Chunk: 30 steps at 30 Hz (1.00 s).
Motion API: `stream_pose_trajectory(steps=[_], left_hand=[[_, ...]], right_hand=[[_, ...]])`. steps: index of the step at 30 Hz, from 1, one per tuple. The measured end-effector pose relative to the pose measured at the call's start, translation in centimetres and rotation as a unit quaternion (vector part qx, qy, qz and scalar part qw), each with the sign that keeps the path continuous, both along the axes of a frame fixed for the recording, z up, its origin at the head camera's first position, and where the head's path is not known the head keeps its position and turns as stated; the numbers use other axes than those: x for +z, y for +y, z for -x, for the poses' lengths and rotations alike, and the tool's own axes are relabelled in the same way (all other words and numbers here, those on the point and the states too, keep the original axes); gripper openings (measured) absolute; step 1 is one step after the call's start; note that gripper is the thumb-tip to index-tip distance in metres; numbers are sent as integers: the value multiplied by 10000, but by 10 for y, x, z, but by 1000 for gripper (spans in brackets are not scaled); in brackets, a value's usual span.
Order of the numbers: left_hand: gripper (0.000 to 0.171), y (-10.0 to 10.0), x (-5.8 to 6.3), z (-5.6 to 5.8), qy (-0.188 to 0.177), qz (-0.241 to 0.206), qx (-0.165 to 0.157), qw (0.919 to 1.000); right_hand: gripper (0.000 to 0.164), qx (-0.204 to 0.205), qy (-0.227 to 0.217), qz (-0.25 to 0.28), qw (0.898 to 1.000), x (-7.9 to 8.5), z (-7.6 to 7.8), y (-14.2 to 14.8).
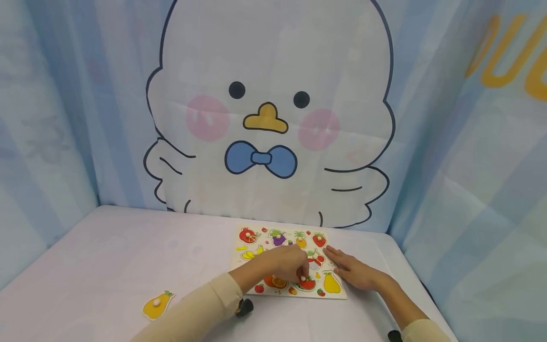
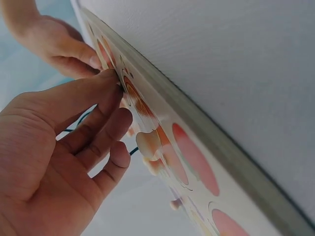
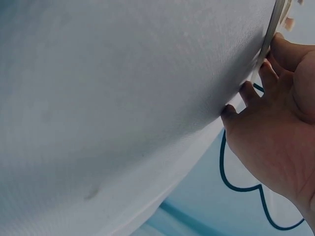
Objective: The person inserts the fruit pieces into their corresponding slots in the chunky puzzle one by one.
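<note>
A wooden fruit puzzle board (image 1: 295, 293) lies on the table, filled with colourful fruit pictures, several of them bearing round knobs. My left hand (image 1: 285, 262) reaches over its lower middle. Thumb and forefinger pinch the knob of the watermelon piece (image 1: 306, 285); in the left wrist view the other fingers of the left hand (image 2: 64, 132) are bent loosely beside the board face. Flat along the right edge of the board rests my right hand (image 1: 359, 271), its fingers spread. The right wrist view shows the right hand's fingertips (image 3: 229, 111) on the table and its thumb against the board's edge.
A loose yellow pear piece (image 1: 157, 305) with a knob lies on the table, left of the board. The pale table (image 1: 111, 256) is bounded at the back by a curtain (image 1: 273, 199) with a cartoon bird. More curtain hangs on both sides.
</note>
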State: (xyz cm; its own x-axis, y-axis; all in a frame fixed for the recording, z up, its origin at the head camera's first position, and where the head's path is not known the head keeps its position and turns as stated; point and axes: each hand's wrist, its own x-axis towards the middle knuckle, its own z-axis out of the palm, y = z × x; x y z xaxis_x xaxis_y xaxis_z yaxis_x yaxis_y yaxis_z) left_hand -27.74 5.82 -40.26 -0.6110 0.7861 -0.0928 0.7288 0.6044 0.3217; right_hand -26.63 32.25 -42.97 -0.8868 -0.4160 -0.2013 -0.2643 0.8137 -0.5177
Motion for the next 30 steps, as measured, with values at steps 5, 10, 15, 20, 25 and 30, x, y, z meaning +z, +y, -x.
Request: stream_pose_trajectory(steps=[5, 10, 15, 20, 25, 30], left_hand=[[17, -2, -2, -1, -93, 50, 23, 9999], [26, -6, -1, -4, -142, 54, 1, 9999], [30, -12, 1, -6, -44, 23, -179, 9998], [28, -20, -1, -6, 69, -6, -371, 9993], [25, -30, -2, -7, -103, -171, -420, 9989], [23, -42, -1, -8, -122, -345, -594, 9976]], right_hand=[[62, -72, -22, -1, 10000, -2, 0, 2], [62, -101, -19, -14, 9999, -4, 0, 2], [62, -112, 0, -32, 9999, -3, -1, 1], [63, -125, -28, -25, 9999, -2, -2, -1], [63, -110, -7, -58, 9999, -2, -2, -1], [63, -86, 6, -7, 10000, -3, -2, 0]])
